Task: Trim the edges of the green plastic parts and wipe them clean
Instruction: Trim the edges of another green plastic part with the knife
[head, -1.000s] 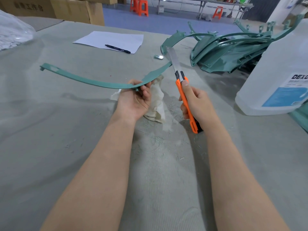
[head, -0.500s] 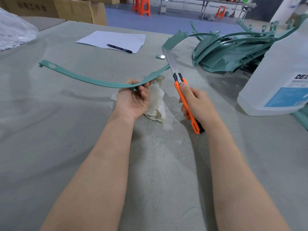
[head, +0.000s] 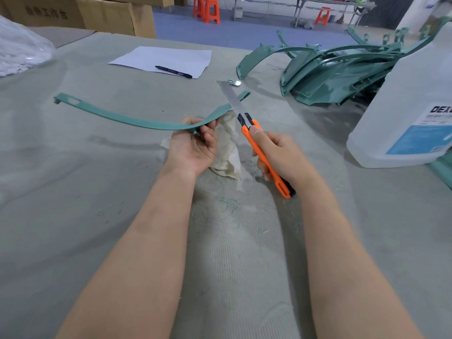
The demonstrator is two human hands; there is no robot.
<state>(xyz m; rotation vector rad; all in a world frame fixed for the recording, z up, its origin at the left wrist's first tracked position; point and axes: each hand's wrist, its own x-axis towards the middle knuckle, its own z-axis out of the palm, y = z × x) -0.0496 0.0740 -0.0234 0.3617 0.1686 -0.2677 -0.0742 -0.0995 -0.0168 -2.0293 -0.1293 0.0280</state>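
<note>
Since half a second ago, the long curved green plastic strip has shifted so that the silver blade now crosses it near its right end. The strip's tip shows on the blade's far side, where earlier it ended about at the blade. The left hand holds as before, its fingers curled round the strip at mid-length. The right hand still grips the orange utility knife, fingers wrapped round the handle and thumb laid along the top near the black slider.

At far left a clear plastic bag lies on the grey-green fabric-covered surface, with brown cardboard boxes behind it. Further right a white sheet of paper carries a black pen. A crumpled beige cloth rag sits between the two hands, partly hidden by the left one, and fine green shavings are scattered near the wrists. A small metal piece lies just beyond the blade tip. To the right is a pile of curved green plastic parts, then a translucent jug with a blue label that hides part of the pile.

The held strip is raised off the surface. It is thin, matte and bowed downward in the middle, with a slot and a small tab at its left end.
</note>
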